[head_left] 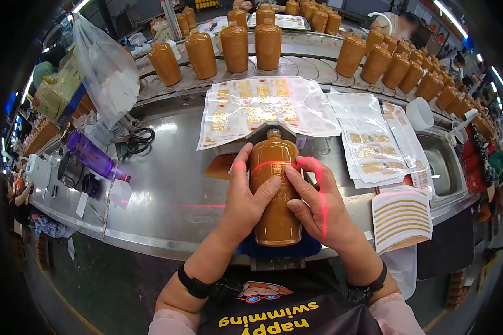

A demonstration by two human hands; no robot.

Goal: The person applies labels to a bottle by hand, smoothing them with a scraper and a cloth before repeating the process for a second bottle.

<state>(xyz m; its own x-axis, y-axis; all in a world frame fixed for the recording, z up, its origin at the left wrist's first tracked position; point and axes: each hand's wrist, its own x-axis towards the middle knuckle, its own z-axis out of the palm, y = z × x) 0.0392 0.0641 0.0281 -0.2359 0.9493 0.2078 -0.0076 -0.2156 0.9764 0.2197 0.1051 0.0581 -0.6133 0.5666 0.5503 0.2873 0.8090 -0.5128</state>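
The fingers of the left hand (246,195) are curling around the left side of a brown bottle (274,192), and the thumb is pressing on its front. The right hand (318,206) is gripping the other side, fingers bent and thumb on the front. The bottle is lying on a blue holder (279,248) at the near edge of the shiny metal table (167,190). A thin red light line (271,163) is crossing it. Sheets of gold stickers (257,106) are lying just behind, and more brown bottles (235,47) are standing in a row further back

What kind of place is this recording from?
Probably a bottling or labelling line in a factory: rows of brown bottles on a conveyor, label sheets on a steel bench, both hands pressing one bottle.
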